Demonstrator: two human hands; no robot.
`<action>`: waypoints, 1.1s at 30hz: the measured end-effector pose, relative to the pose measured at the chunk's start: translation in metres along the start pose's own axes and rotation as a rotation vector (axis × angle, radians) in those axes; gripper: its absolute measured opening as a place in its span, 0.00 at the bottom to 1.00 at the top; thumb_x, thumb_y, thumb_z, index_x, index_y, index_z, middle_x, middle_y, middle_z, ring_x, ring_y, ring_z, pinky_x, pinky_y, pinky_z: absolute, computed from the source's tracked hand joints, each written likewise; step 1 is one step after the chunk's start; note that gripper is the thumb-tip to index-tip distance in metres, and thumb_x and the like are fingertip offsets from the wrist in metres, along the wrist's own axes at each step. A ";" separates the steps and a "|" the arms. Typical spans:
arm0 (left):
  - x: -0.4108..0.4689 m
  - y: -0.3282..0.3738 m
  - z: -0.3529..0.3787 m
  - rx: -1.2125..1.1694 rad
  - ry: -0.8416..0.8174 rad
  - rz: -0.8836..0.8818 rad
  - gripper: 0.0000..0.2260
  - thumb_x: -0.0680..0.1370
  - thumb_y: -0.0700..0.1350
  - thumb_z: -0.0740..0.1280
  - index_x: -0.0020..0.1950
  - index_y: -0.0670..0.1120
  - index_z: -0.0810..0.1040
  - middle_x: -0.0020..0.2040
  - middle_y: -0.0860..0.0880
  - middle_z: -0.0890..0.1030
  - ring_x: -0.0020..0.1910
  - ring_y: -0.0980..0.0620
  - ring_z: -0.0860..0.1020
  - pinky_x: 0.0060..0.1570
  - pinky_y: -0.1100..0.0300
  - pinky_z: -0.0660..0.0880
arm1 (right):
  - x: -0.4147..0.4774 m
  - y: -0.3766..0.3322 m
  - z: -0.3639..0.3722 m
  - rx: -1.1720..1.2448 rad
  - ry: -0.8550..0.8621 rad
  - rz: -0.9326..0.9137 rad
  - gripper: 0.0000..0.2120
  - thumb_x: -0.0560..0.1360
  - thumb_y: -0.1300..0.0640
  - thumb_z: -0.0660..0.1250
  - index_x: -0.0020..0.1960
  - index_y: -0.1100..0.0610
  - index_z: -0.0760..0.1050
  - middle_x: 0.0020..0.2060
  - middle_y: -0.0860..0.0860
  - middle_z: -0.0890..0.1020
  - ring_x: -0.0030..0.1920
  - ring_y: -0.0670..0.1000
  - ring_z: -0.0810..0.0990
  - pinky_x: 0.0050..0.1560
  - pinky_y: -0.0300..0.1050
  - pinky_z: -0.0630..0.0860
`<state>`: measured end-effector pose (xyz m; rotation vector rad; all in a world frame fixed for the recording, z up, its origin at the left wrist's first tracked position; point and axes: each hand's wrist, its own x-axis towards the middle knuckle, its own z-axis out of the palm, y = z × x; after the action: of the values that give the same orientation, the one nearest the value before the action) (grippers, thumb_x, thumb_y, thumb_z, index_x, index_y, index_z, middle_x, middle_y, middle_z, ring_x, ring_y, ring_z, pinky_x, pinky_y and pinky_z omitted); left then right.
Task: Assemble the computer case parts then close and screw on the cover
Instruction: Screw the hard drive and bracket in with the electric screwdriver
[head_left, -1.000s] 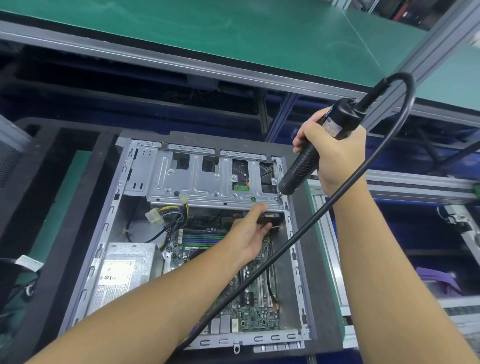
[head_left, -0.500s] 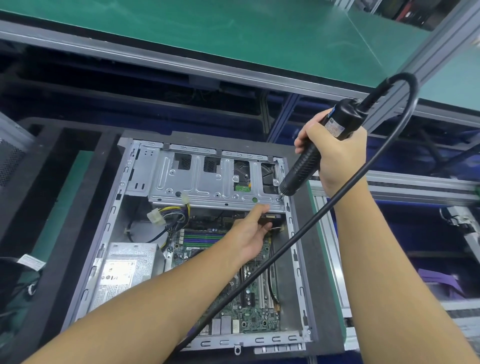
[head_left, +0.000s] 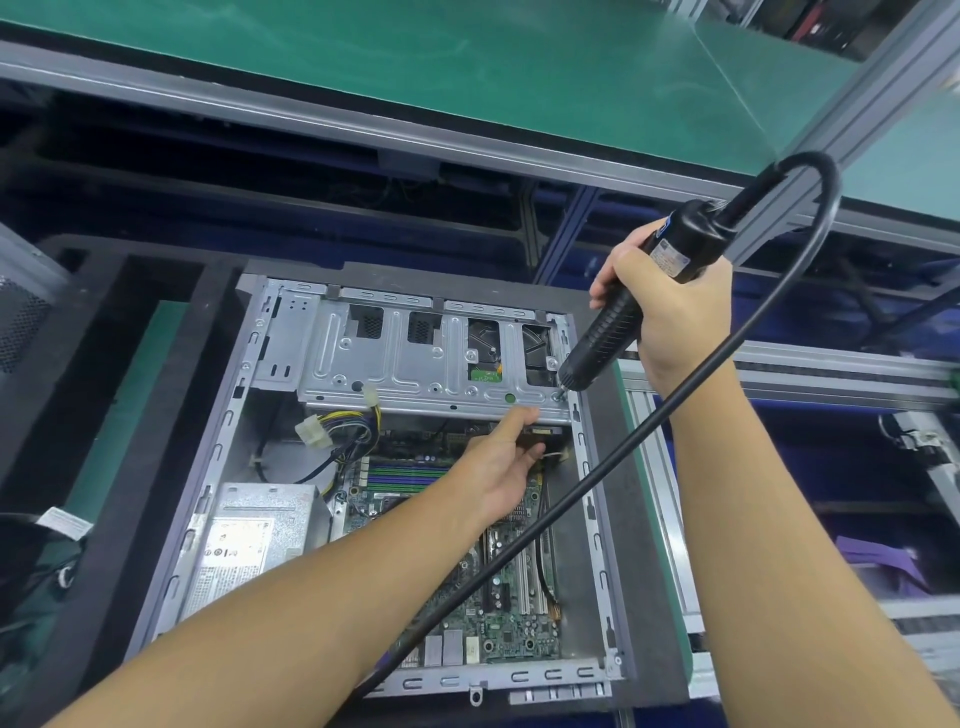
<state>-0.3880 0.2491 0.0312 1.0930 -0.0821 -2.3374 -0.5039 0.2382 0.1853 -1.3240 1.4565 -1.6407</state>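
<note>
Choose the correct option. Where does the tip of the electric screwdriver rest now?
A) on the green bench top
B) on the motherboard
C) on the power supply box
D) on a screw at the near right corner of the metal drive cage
D: the right hand holds the electric screwdriver tilted, and its tip meets a screw at the near right corner of the drive cage.

A green-matted shelf (head_left: 467, 78) runs across the top, edged by a grey metal rail (head_left: 363, 134). A slanted aluminium post (head_left: 878, 98) rises at the right. A black foam surface (head_left: 192, 415) spreads at the left, with a white label (head_left: 65, 522) further left. Something purple (head_left: 878, 561) lies low on the right, below pale rails (head_left: 831, 364).
</note>
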 end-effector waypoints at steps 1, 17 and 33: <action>0.000 0.000 0.000 0.002 -0.002 0.001 0.06 0.76 0.38 0.71 0.48 0.40 0.74 0.51 0.40 0.76 0.53 0.44 0.74 0.71 0.48 0.68 | 0.000 -0.001 0.000 0.003 0.002 0.008 0.06 0.75 0.64 0.67 0.41 0.56 0.78 0.34 0.50 0.81 0.35 0.52 0.81 0.40 0.46 0.80; -0.012 0.012 -0.013 0.397 -0.043 -0.149 0.29 0.74 0.58 0.72 0.67 0.41 0.73 0.55 0.45 0.80 0.45 0.54 0.77 0.46 0.64 0.77 | 0.006 -0.037 0.024 0.097 -0.052 -0.168 0.12 0.70 0.65 0.68 0.37 0.48 0.80 0.33 0.51 0.80 0.34 0.57 0.79 0.37 0.49 0.77; -0.175 0.231 -0.128 1.510 -0.073 0.257 0.13 0.78 0.45 0.60 0.40 0.44 0.81 0.27 0.50 0.73 0.21 0.53 0.65 0.23 0.65 0.61 | -0.028 -0.069 0.202 0.450 -0.202 -0.109 0.06 0.68 0.64 0.66 0.37 0.54 0.78 0.31 0.54 0.78 0.31 0.56 0.73 0.35 0.48 0.71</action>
<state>-0.0990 0.1643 0.1309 1.3929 -2.0862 -1.8201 -0.2957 0.2022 0.2252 -1.2768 0.8452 -1.7171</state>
